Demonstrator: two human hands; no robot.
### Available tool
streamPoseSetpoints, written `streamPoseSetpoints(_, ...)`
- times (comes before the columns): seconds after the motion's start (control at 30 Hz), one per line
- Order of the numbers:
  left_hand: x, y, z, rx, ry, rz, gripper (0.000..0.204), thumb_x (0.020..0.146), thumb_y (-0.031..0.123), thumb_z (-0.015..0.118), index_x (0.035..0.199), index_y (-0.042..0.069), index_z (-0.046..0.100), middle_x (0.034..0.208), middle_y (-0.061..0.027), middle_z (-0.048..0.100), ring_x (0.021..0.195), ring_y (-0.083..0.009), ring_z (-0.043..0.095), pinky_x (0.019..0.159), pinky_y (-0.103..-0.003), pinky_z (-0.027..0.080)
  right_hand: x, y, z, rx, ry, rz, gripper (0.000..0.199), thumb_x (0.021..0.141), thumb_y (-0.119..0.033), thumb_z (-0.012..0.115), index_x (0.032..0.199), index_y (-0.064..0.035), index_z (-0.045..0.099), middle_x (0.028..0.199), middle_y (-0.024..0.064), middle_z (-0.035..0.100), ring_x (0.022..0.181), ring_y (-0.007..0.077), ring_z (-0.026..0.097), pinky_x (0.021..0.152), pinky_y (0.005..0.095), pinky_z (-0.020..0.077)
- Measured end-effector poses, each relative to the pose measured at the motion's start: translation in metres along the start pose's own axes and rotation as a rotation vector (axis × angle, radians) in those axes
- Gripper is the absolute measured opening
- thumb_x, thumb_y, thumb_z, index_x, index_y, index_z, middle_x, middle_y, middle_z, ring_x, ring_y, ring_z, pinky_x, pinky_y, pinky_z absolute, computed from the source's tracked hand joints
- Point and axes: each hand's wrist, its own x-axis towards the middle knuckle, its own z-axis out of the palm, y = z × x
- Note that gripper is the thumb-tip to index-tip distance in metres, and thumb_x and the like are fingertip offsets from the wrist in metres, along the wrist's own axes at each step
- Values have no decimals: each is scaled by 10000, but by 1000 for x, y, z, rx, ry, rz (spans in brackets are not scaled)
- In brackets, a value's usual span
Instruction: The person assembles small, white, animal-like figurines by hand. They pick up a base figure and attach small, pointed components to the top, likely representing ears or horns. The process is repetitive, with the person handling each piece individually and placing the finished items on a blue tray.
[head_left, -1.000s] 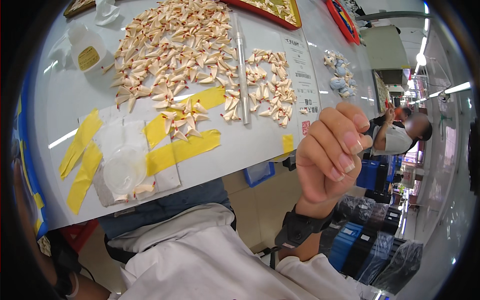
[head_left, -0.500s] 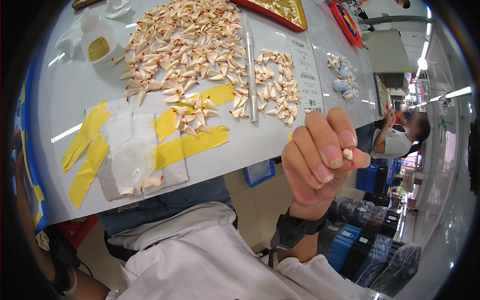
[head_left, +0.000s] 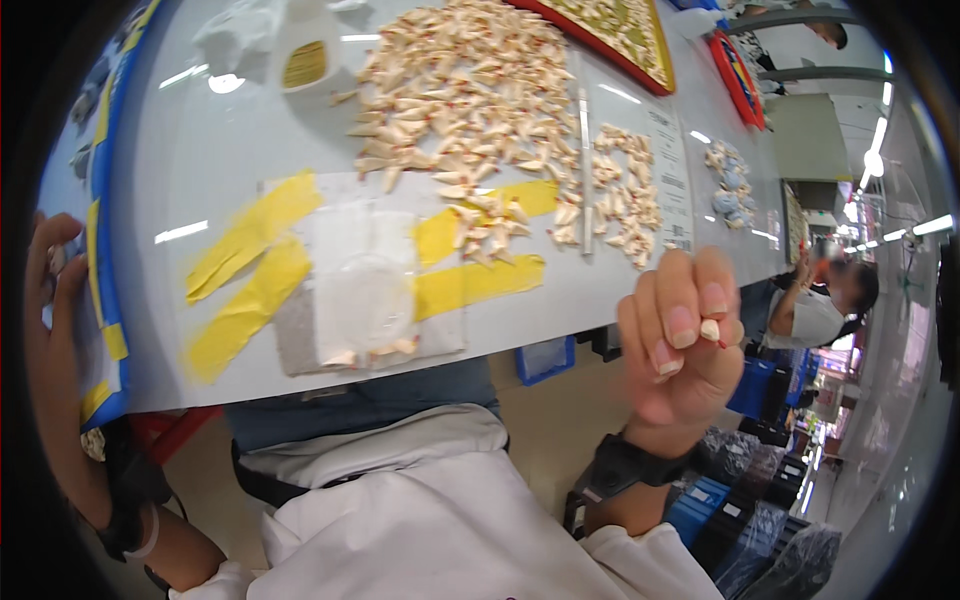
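One small cream, red-tipped piece [head_left: 710, 330] is pinched between thumb and fingertips of the right hand [head_left: 678, 345], the grip narrowed to its width. It is held right of, and nearer the body than, the large heap of cream, cone-shaped pieces [head_left: 460, 100]. Left of the heap, the left hand [head_left: 56, 308] is seen curved; whether anything is held cannot be told.

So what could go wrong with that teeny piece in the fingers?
The right hand pinches the small cream piece, which could slip and perhaps land on the floor, since the hand seems to be out past the table's front edge. Also, the clear cup sits near that edge, so a bump might knock it off.
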Motion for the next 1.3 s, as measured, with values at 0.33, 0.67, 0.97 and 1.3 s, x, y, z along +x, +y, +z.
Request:
streamPoseSetpoints(0.33,-51,56,-29,-421,-35,51,388,815,380,579,1011,57,492,1009,-148,485,789,-156,502,693,-221,402,26,-7,38,-881,-67,-33,211,720,-153,677,764,-32,510,745,51,481,655,119,438,610,219,345)
streamPoseSetpoints(0.67,-66,108,26,-1430,-337,-266,461,797,382,598,982,-13,447,951,-206,517,626,-141,562,529,-186,452,38,25,80,-1264,-226,-136,104,625,-1,631,706,2,568,706,45,525,655,123,442,602,226,315)
streamPoseSetpoints(0.97,-67,91,43,-1537,-357,-34,427,691,211,727,935,-15,460,1084,-231,444,626,-152,576,520,-196,464,39,36,91,-1442,-157,-299,109,565,29,611,651,-10,558,659,41,512,630,127,429,567,235,293)
streamPoseSetpoints(1.3,-67,109,32,-1713,-352,-432,430,773,292,648,1024,3,454,1001,-182,474,618,-135,535,506,-200,441,34,22,113,-1478,-58,-111,141,585,41,602,711,9,546,709,60,485,669,135,431,606,239,316)
